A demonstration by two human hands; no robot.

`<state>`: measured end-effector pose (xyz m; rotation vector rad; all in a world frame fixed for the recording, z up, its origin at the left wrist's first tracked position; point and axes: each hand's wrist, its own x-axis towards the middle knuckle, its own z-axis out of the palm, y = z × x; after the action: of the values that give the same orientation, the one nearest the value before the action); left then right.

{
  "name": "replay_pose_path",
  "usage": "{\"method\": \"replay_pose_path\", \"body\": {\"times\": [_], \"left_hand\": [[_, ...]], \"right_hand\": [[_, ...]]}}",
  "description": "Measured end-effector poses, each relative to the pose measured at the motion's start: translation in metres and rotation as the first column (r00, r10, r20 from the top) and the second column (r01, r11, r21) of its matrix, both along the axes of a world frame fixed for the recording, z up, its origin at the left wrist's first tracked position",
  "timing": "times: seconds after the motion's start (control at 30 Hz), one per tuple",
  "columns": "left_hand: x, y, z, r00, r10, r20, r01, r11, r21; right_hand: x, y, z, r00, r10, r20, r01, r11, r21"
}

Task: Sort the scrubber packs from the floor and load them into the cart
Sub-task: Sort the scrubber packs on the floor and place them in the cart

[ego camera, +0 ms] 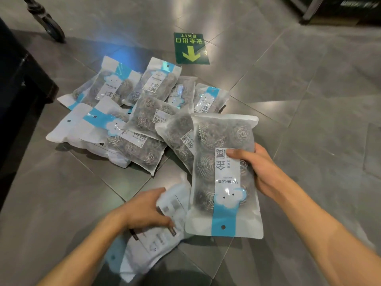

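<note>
Scrubber packs, frosted white plastic bags with a blue band and steel-wool balls showing through, lie in a loose overlapping heap (132,112) on the grey tiled floor (309,96), in the middle of the scene and a little to the left. Near the viewer, the right hand (255,164) grips one such front-facing pack (222,174) by its right edge, thumb curled over the printed white label, fingers behind it and out of sight; the pack is lifted and tilted, its blue band and hang-hole at the near end. To its left, the left hand (144,209) holds a back-facing white pack (156,230) whose printed text side faces up, fingers curled over its top edge and thumb pressed across its face; this pack is blurred, and its near end reaches toward the bottom of the view. The two held packs touch or overlap along their adjoining edges. On the far side of the heap, a green exit floor sticker with a yellow arrow (191,48) lies flat on the tiles. At far left stands a black caster wheel on a dark leg (48,23), with a dark block-shaped object (18,83) nearer along the left edge.
</note>
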<state>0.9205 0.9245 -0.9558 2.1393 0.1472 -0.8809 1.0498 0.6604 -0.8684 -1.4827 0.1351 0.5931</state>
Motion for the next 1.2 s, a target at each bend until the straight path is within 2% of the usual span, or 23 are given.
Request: {"method": "replay_pose_path", "body": {"times": [0.07,0.17,0.23,0.33,0.43,0.63,0.77,0.87,0.93,1.1,1.2], "left_hand": [[0.0,0.016,0.029,0.949,0.311,0.055,-0.3,0.943,-0.144],[0.003,0.024,0.1,0.765,0.635,0.112,-0.56,0.74,-0.371],[0.008,0.025,0.159,0.638,0.763,0.106,-0.639,0.601,-0.481],[0.017,0.017,0.266,0.576,0.811,0.103,-0.638,0.525,-0.563],[0.026,0.001,0.398,0.589,0.803,0.095,-0.612,0.519,-0.597],[0.035,-0.031,0.7,0.588,0.785,0.193,-0.545,0.562,-0.622],[0.022,-0.056,0.857,0.593,0.763,0.257,-0.48,0.592,-0.648],[0.014,-0.076,0.93,0.596,0.752,0.28,-0.439,0.598,-0.671],[0.012,-0.09,0.959,0.629,0.723,0.285,-0.409,0.619,-0.671],[0.023,-0.134,0.998,0.772,0.574,0.273,-0.274,0.688,-0.672],[0.039,-0.173,1.006,0.839,0.47,0.274,-0.187,0.723,-0.665]], "right_hand": [[0.004,0.003,0.012,1.0,-0.013,0.021,0.012,1.0,0.028],[0.006,0.004,0.052,0.997,-0.065,0.04,0.062,0.995,0.074],[0.003,0.0,0.094,0.996,-0.081,0.04,0.077,0.993,0.087],[-0.002,-0.01,0.186,0.994,-0.096,0.048,0.093,0.993,0.072],[-0.008,-0.03,0.314,0.99,-0.123,0.067,0.12,0.992,0.051],[-0.029,-0.08,0.618,0.979,-0.134,0.156,0.141,0.989,-0.035],[-0.057,-0.116,0.78,0.935,-0.218,0.28,0.241,0.969,-0.049],[-0.083,-0.134,0.852,0.903,-0.286,0.32,0.304,0.953,-0.006],[-0.102,-0.146,0.883,0.878,-0.35,0.327,0.361,0.932,0.027],[-0.136,-0.179,0.92,0.833,-0.459,0.308,0.449,0.887,0.109],[-0.148,-0.21,0.926,0.775,-0.56,0.292,0.552,0.826,0.118]]}}
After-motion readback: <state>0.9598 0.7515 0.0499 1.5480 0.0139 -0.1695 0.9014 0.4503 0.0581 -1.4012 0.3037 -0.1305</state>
